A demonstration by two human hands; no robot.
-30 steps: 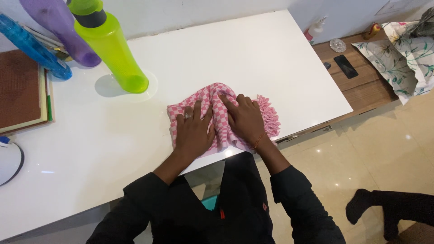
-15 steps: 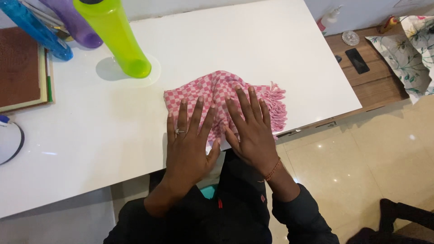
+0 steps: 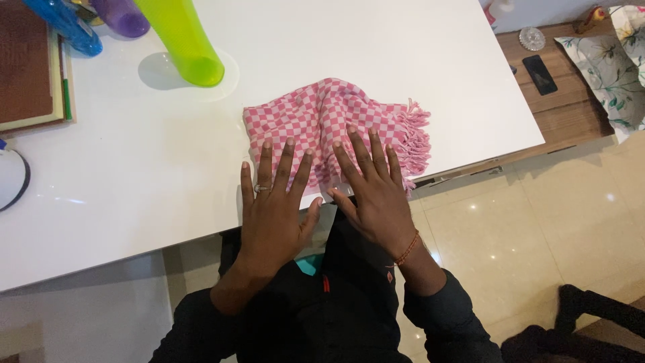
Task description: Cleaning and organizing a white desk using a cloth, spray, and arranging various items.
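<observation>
Both my hands flat, fingers spread: left hand point(image 3: 272, 208) and right hand point(image 3: 373, 195) fingertips on near edge of pink checked cloth point(image 3: 329, 121), which lies crumpled on white table point(image 3: 134, 175), green bottle point(image 3: 185, 40) at its 10 o'clock.

The person wears a black long-sleeved top. The left hand point(image 3: 272, 208) bears a silver ring point(image 3: 261, 189) on one finger; the right hand point(image 3: 376, 191) has a thin orange thread bracelet point(image 3: 406, 249) at the wrist.
</observation>
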